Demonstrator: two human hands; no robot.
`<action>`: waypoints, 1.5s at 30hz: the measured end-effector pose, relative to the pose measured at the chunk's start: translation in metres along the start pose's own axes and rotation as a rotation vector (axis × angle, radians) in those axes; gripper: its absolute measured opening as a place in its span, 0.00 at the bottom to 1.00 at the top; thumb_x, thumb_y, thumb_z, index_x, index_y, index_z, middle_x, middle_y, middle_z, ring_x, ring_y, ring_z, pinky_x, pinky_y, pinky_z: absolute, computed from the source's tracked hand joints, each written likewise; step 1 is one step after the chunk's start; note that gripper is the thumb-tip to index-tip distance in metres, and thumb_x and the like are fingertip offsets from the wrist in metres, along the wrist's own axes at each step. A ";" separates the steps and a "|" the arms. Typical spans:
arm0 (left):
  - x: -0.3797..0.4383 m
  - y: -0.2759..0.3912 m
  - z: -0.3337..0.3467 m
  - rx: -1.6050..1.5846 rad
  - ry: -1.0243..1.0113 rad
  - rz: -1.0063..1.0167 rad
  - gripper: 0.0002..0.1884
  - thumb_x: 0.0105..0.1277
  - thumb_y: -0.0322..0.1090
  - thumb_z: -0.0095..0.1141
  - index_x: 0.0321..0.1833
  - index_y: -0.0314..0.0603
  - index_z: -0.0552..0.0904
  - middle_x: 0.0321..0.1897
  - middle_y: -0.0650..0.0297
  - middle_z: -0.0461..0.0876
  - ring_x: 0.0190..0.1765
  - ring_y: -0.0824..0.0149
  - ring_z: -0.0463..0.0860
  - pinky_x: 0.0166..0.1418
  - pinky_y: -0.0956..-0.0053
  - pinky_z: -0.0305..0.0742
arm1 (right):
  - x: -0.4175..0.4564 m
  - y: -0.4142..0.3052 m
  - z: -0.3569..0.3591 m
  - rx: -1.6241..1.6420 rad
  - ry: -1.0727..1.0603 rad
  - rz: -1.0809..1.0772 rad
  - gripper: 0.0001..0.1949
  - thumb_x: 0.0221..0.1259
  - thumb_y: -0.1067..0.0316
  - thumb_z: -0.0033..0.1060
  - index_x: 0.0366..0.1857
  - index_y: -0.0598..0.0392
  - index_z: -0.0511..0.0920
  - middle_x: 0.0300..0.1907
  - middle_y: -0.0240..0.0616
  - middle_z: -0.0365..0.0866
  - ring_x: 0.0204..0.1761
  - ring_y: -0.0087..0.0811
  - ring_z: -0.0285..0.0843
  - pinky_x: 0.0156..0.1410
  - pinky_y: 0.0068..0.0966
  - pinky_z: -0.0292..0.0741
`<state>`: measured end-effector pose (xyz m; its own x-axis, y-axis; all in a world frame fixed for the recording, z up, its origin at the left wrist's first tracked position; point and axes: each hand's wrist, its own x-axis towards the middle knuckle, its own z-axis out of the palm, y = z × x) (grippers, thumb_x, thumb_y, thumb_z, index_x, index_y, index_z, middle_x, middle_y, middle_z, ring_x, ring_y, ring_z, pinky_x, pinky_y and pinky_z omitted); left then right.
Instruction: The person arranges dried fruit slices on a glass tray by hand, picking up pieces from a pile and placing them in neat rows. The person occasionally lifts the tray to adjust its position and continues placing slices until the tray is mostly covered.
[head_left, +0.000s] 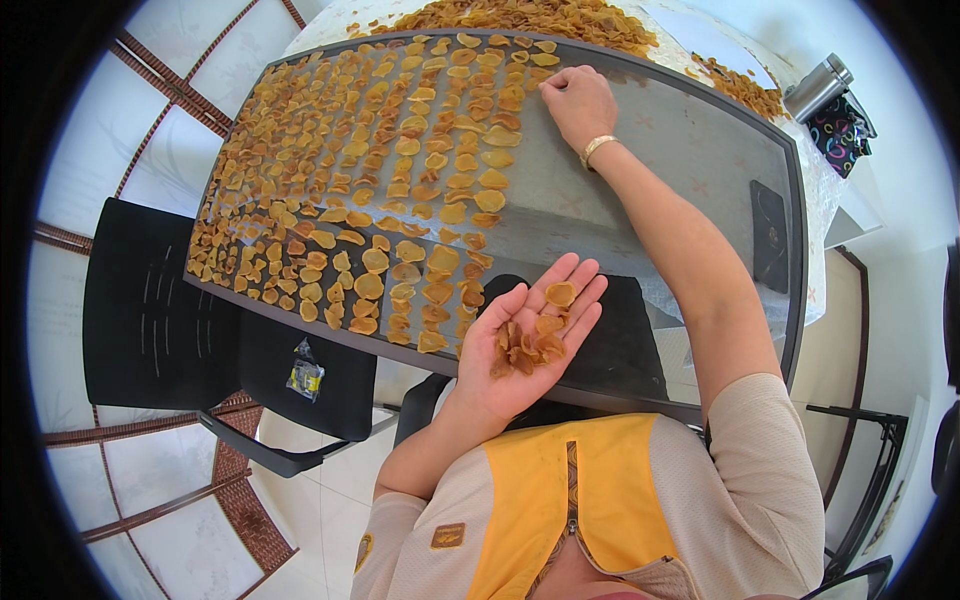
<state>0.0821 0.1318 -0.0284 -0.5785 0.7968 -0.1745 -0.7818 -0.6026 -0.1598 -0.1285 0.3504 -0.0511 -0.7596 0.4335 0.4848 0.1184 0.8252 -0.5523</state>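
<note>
Palm up, my left hand (517, 345) holds a small heap of dried amber-brown slices (529, 346) above the near edge of a dark-framed translucent panel (637, 142). One slice (560, 293) lies on its fingers. My right hand (581, 105), with a bracelet (598, 148) at the wrist, is at the panel's far side. Its thumb and fingertips are bunched beside a slice (538, 73) near the right end of the laid-out slices; whether they pinch one is hidden. Rows of similar flat slices (409, 146) cover the panel's left and middle parts, smaller and denser toward the left.
Beyond the panel lies a large slice pile (525, 19), with a smaller pile (739, 86) right of it. A metal flask (819, 86) and patterned pouch (840, 133) are at the far right. A dark rectangular item (770, 236) shows at the panel's right. A black chair (161, 315) stands left.
</note>
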 end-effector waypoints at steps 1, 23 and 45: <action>0.000 0.000 0.000 0.000 0.000 0.000 0.27 0.79 0.36 0.38 0.77 0.33 0.61 0.78 0.48 0.61 0.81 0.53 0.57 0.84 0.58 0.53 | 0.001 0.000 0.000 -0.003 -0.013 0.003 0.08 0.59 0.55 0.67 0.32 0.45 0.89 0.45 0.35 0.84 0.53 0.41 0.79 0.57 0.39 0.78; 0.014 -0.012 -0.001 0.011 -0.040 0.097 0.26 0.76 0.36 0.40 0.75 0.32 0.65 0.76 0.49 0.64 0.79 0.52 0.61 0.84 0.57 0.53 | -0.103 -0.003 -0.140 0.630 -0.476 -0.264 0.06 0.64 0.71 0.64 0.41 0.57 0.85 0.36 0.31 0.82 0.34 0.19 0.76 0.42 0.19 0.74; 0.030 -0.050 0.002 0.156 -0.080 0.025 0.28 0.77 0.38 0.33 0.78 0.39 0.63 0.77 0.53 0.64 0.77 0.55 0.65 0.80 0.58 0.57 | -0.187 -0.004 -0.203 0.548 -0.472 -0.518 0.08 0.55 0.71 0.70 0.39 0.52 0.84 0.36 0.35 0.81 0.33 0.36 0.80 0.40 0.30 0.77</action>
<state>0.1037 0.1856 -0.0235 -0.6100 0.7864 -0.0974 -0.7900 -0.6131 -0.0029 0.1432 0.3392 -0.0015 -0.8314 -0.2404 0.5010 -0.5442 0.5345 -0.6466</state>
